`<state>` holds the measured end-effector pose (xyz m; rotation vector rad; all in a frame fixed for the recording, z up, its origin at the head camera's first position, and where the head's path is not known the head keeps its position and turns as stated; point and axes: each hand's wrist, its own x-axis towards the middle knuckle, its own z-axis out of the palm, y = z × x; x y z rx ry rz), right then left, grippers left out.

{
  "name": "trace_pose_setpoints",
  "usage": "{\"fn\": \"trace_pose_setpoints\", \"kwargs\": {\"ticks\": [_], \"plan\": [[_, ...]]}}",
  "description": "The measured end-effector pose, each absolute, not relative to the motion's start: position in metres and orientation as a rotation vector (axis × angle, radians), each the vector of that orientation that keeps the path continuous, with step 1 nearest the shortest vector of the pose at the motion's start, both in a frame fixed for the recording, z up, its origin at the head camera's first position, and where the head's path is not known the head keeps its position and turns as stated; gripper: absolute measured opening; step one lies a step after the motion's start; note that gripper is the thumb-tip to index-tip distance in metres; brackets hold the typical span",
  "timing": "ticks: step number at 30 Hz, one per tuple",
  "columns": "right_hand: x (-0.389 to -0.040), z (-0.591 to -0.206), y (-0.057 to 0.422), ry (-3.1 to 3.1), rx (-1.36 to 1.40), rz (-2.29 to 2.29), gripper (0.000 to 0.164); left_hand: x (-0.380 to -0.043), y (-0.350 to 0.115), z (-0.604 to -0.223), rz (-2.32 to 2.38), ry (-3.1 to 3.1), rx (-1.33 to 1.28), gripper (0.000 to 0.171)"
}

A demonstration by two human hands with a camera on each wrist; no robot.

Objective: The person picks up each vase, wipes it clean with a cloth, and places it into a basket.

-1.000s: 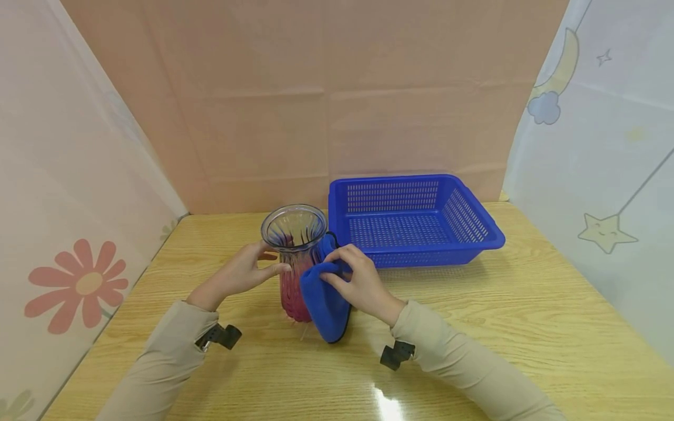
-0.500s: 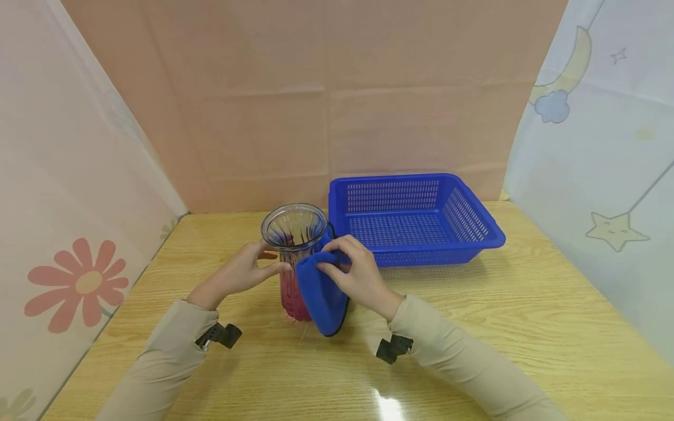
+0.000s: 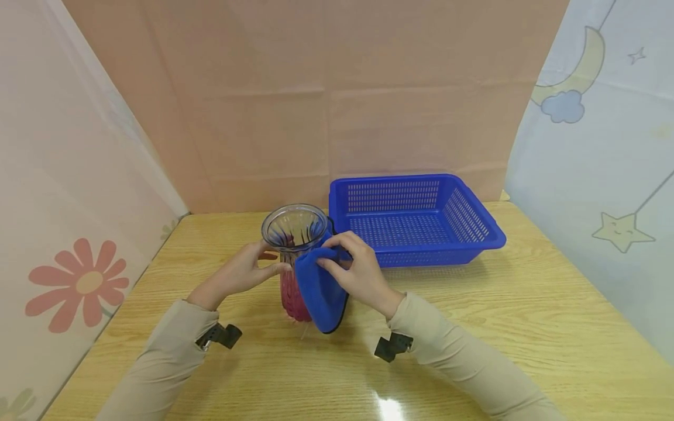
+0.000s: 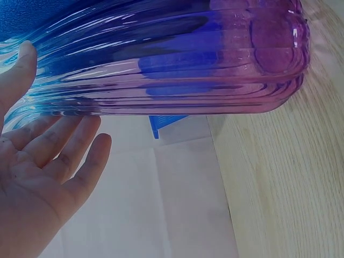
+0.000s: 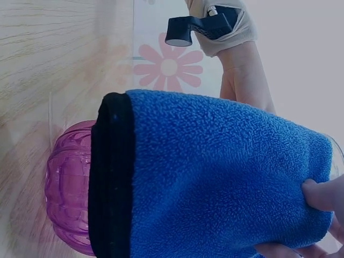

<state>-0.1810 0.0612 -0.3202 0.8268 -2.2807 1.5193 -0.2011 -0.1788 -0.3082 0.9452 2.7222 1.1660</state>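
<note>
A ribbed glass vase (image 3: 293,295), clear bluish at its wide rim and pink toward the base, stands upright on the wooden table (image 3: 474,333). My left hand (image 3: 237,272) holds its neck from the left, thumb in front and fingers behind. In the left wrist view the thumb lies against the bluish end of the glass. A folded blue towel cloth (image 5: 215,172) with black edging hangs against the vase's right side. My right hand (image 3: 363,278) pinches the cloth's upper part between thumb and fingers. The cloth hides much of the vase's right side.
Right behind the vase and cloth is a blue plastic basket (image 3: 437,257) with slotted walls, near the back of the table. A peach backdrop (image 3: 253,117) rises behind it. Printed sheets (image 3: 595,164) enclose the left and right sides.
My right hand has shifted slightly up with the cloth, and the cloth's lower end sits higher and a bit further left on the vase. The left hand and vase hold still.
</note>
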Motion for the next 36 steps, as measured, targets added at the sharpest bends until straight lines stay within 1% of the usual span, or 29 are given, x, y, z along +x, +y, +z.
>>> {"fn": "trace_pose_setpoints", "kwargs": {"ticks": [10,25,36], "plan": [[-0.1782,-0.3183,0.0625,-2.193,0.811,1.624,0.017,-0.1985,-0.1784,-0.3095,1.173,2.720,0.929,0.054],[-0.1780,-0.3186,0.0645,-2.083,0.795,1.703,0.017,-0.1983,-0.1785,-0.3089,1.157,2.734,0.916,0.051],[-0.1797,-0.3192,0.0631,-2.100,0.824,1.703,0.017,-0.1990,-0.1792,-0.3095,1.171,2.727,0.912,0.053]]}}
